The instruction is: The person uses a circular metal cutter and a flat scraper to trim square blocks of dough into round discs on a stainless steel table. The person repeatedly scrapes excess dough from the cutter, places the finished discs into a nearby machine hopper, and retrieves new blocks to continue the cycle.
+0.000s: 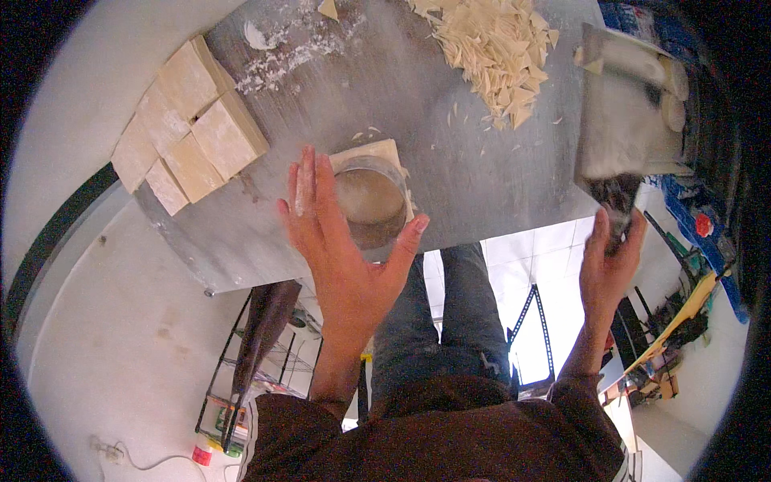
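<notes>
At the centre of the frame, a round metal ring cutter (371, 202) sits on a square stack of thin dough sheets (384, 153) near the counter's front edge.

Left hand (341, 241) lies flat and spread wide over the ring's near rim, fingers splayed, gripping nothing; pressing well here likely means keeping the palm level so the ring bites evenly, with the stack squarely under it. Right hand (610, 257), at the right of the frame, is closed round the dark handle of a broad metal scraper (618, 120), whose blade carries pale dough pieces. Inside the ring only pale dough shows. Outward on the grey counter (482, 185): a heap of cut dough strips (494, 52) at upper centre, stacked dough squares (189, 132) at upper left, scattered flour (289, 52) between them.
</notes>
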Demonstrator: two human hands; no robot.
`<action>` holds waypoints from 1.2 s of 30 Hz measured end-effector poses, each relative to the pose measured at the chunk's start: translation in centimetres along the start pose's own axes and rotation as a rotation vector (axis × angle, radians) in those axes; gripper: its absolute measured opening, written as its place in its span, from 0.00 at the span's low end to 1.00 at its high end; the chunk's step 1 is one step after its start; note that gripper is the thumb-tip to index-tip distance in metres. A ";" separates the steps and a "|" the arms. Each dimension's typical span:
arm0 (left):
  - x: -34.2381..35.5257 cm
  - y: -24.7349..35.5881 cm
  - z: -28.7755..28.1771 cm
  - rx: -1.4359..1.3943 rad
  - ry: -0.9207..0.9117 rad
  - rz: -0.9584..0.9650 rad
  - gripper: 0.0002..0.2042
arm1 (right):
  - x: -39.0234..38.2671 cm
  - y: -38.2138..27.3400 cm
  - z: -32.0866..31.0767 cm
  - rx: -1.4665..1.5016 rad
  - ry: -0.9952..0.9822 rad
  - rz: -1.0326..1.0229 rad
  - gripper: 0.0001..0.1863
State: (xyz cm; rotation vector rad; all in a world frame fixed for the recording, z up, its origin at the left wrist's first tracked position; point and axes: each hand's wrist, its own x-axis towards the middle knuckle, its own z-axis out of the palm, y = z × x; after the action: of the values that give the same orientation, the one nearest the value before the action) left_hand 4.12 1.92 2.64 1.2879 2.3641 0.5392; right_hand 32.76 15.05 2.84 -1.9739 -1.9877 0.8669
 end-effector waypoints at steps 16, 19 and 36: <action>-0.3 1.1 0.3 -0.180 -0.134 -0.267 0.45 | -2.7 -6.6 2.6 -0.054 -0.673 -0.493 0.36; -0.3 1.1 0.3 -0.203 -0.137 -0.273 0.45 | -2.5 -6.6 2.9 -0.056 -0.662 -0.523 0.37; -0.1 1.4 0.1 -0.093 -0.136 -0.247 0.44 | -0.9 -8.7 1.9 -0.192 -0.886 -0.474 0.38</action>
State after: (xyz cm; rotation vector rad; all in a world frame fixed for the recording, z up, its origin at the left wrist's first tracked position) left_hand 5.17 2.55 3.28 0.9439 2.3117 0.4630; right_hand 24.46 14.30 6.24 -1.1334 -2.9096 1.6318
